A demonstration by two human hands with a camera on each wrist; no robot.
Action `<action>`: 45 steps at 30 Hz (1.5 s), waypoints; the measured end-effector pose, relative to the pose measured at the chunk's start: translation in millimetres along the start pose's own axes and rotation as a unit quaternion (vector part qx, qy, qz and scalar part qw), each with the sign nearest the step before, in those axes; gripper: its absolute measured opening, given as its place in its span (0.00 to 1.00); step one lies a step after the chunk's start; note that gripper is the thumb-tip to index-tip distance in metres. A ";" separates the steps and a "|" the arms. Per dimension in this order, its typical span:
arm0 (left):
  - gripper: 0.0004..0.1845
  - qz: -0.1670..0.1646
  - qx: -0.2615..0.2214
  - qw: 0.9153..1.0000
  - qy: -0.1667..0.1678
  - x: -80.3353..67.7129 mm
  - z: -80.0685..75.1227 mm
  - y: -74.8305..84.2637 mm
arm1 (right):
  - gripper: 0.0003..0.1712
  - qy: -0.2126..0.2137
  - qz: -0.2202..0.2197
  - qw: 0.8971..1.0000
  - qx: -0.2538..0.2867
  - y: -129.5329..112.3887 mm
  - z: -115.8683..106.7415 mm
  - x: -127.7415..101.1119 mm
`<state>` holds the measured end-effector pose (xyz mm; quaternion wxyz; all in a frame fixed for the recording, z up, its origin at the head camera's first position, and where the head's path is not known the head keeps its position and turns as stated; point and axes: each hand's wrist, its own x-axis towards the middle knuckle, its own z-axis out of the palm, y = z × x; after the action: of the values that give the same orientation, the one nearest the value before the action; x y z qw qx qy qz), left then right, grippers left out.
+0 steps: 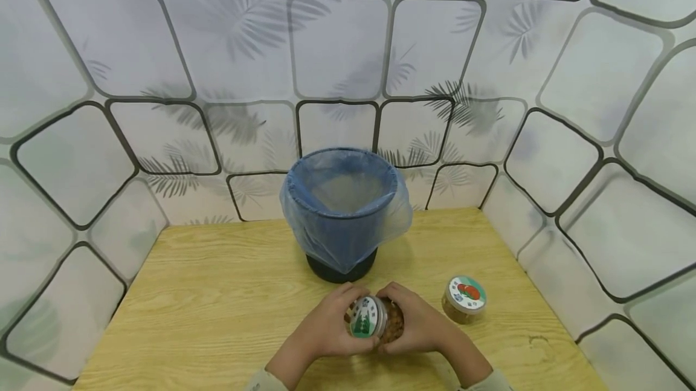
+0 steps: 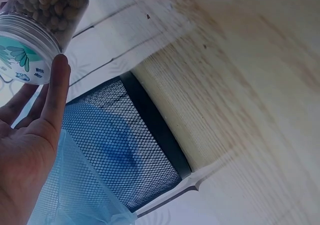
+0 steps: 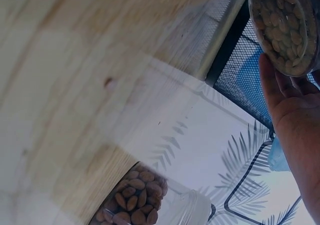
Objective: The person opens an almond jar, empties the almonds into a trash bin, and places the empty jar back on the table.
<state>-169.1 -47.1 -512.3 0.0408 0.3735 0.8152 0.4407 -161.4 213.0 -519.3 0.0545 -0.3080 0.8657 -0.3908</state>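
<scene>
Both hands meet near the front edge of the wooden table (image 1: 217, 294), holding a small clear jar (image 1: 375, 318) tipped on its side between them. The left hand (image 1: 328, 324) curls its fingers (image 2: 55, 100) round the lid end (white lid with a green print), while the right hand (image 1: 415, 324) cups the jar's body, which is filled with brown nuts. The right fingers wrap over the far side, the palm against the base.

Just to the right stands a second jar (image 1: 464, 299), upright, with a red-printed lid, apart from both hands. Farther back, at the table's centre, stands a mesh bin (image 1: 342, 210) lined with a blue bag.
</scene>
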 end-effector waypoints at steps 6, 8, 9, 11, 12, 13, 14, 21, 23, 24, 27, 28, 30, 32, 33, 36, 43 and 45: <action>0.33 -0.013 -0.012 1.000 0.003 0.1 0.9 -0.1 | 0.39 0.002 -0.007 1.000 -0.006 0.4 1.3 0.6; 0.32 -0.014 -0.006 1.000 0.009 0.0 1.5 0.2 | 0.39 0.002 -0.007 1.000 -0.007 0.3 1.5 0.9; 0.32 -0.016 -0.002 1.000 0.013 -0.1 1.7 0.4 | 0.39 0.002 -0.006 1.000 -0.008 0.1 1.6 1.1; 0.32 -0.021 0.008 1.000 0.019 -0.3 2.4 0.7 | 0.39 0.002 -0.004 1.000 -0.008 -0.3 1.6 1.5; 0.32 -0.023 0.014 0.999 0.022 -0.3 2.7 0.7 | 0.39 0.001 -0.003 1.000 -0.007 -0.4 1.7 1.7; 0.32 -0.025 0.019 0.999 0.025 -0.4 2.9 0.8 | 0.39 0.001 -0.002 1.000 -0.008 -0.5 1.7 1.9; 0.32 -0.027 0.022 0.999 0.027 -0.4 3.1 0.9 | 0.39 0.000 -0.002 1.000 -0.009 -0.5 1.7 2.0; 0.30 -0.041 0.013 0.999 0.026 0.2 3.7 -0.1 | 0.39 -0.001 -0.003 1.000 -0.016 -2.3 1.2 2.6; 0.29 -0.045 0.007 0.999 0.026 0.7 3.7 -0.5 | 0.39 -0.001 -0.003 1.000 -0.018 -2.8 1.0 2.7; 0.29 -0.044 0.008 0.999 0.027 0.9 3.8 -0.8 | 0.39 -0.001 -0.002 1.000 -0.019 -2.9 0.9 2.7; 0.28 -0.035 0.017 0.999 0.034 1.9 4.1 -1.0 | 0.40 -0.001 -0.002 1.000 -0.019 -2.5 1.0 2.4; 0.27 -0.031 0.019 0.999 0.037 2.0 4.2 -0.9 | 0.40 -0.001 -0.002 1.000 -0.019 -2.3 1.0 2.2; 0.27 -0.028 0.025 0.998 0.041 2.4 4.3 -0.6 | 0.40 -0.002 -0.002 1.000 -0.018 -1.9 1.1 2.0; 0.27 -0.030 0.024 0.998 0.042 2.6 4.3 -0.2 | 0.40 -0.003 -0.002 1.000 -0.017 -1.6 1.3 1.7; 0.27 -0.033 0.022 0.998 0.041 2.8 4.3 -0.1 | 0.40 -0.003 -0.002 1.000 -0.017 -1.5 1.4 1.6; 0.26 -0.040 0.013 0.998 0.038 3.5 4.6 -0.6 | 0.40 -0.005 -0.003 1.000 -0.016 -1.3 1.5 1.7; 0.23 -0.050 -0.010 0.998 0.037 4.5 5.8 -1.3 | 0.41 -0.008 0.002 1.000 -0.012 -1.0 2.2 1.9; 0.22 -0.058 -0.019 0.997 0.038 4.5 6.1 -1.1 | 0.42 -0.009 0.004 1.000 -0.009 -1.1 2.5 1.9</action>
<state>-170.6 -40.3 -515.7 0.0421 0.3074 0.8279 0.4671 -161.5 209.7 -520.0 0.0608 -0.3087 0.8698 -0.3801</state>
